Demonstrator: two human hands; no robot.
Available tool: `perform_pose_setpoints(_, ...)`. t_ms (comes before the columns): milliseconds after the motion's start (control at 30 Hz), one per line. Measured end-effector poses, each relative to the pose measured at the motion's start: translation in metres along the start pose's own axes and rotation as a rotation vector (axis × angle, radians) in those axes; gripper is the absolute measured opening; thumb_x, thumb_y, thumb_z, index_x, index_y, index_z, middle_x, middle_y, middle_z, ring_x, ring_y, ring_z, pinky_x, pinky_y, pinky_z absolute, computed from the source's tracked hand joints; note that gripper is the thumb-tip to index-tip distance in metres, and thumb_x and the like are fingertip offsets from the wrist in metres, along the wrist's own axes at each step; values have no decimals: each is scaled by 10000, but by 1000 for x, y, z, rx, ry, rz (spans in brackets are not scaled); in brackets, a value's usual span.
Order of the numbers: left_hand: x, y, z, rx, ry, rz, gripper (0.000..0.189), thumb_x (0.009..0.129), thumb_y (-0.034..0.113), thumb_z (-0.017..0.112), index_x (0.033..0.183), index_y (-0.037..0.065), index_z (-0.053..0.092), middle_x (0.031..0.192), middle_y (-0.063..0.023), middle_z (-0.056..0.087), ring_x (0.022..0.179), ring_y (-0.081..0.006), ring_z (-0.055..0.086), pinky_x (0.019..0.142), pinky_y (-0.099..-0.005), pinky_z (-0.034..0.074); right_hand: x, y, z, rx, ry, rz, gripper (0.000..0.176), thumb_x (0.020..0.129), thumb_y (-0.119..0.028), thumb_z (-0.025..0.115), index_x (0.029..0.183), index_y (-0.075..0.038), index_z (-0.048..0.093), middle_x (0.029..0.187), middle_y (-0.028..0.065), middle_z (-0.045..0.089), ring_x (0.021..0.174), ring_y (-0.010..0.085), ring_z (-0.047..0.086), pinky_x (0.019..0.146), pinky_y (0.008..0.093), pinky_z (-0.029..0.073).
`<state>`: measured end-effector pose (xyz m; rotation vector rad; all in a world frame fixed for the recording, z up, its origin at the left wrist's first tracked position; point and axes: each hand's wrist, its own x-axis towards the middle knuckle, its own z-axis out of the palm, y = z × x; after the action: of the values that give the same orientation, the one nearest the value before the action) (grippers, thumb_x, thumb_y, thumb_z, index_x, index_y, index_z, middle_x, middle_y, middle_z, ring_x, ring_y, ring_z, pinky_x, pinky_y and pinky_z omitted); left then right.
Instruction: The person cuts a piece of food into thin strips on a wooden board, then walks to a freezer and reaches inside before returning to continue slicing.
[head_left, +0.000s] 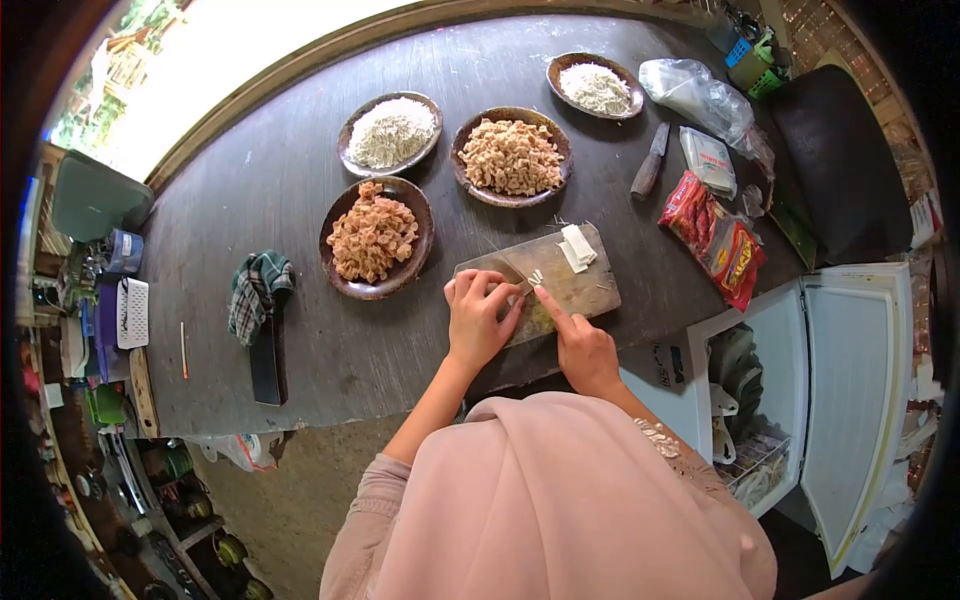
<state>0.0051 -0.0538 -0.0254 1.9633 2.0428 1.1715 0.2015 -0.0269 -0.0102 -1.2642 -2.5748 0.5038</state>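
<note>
A wooden cutting board lies at the table's near edge. Over its left part, my left hand is closed on what looks like a knife, its blade flat and dark; the handle is hidden in my fingers. My right hand has its index finger stretched out, the tip at a few thin white strips beside the blade. The other fingers are curled under and partly hidden. Flat white slices lie stacked at the board's far right corner, with tiny slivers scattered around.
Behind the board stand bowls of light brown pieces, reddish-brown pieces and white shreds, plus another white-shred bowl. Rightward lie a second knife, a red packet and plastic bags. Leftward are a checked cloth and phone-like dark slab.
</note>
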Motion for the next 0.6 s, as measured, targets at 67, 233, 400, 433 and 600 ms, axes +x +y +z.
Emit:
perform_pose_setpoints(67,-1,0,1,-2,-1,0,156,763,158,792,907,147,733,1019,-21,644,1074,-270,544,937,-436,370,1,-2,0,-36,-5,12,836,865,19,586,1590,-328,357,742,141,592,597,322,664,582,438,572)
perform_pose_setpoints(233,-2,-1,1,4,4,5,173,763,153,810,922,154,741,1027,-5,641,1074,-266,538,947,-435,366,2,-1,-1,67,2,58,726,949,-28,563,1586,-314,362,730,157,574,653,374,647,615,496,534)
perform_pose_setpoints(400,-3,0,0,33,26,-11,154,758,138,814,895,153,746,1015,-2,645,1071,-263,536,957,-438,366,-1,2,-8,195,9,44,688,971,-49,542,1586,-301,364,740,174,591,665,393,655,630,509,534)
perform_pose_setpoints(433,-3,1,0,41,42,-23,149,755,132,816,886,153,747,1009,-1,647,1069,-263,536,961,-439,365,-2,1,-9,197,2,48,676,978,-56,540,1585,-299,367,738,175,587,665,396,653,632,511,530)
perform_pose_setpoints(600,-3,0,1,32,56,-50,150,751,131,821,879,147,746,1002,-3,649,1065,-262,536,957,-438,363,-8,-2,-10,187,-10,43,662,984,-65,538,1579,-307,377,725,170,573,656,393,646,625,516,527)
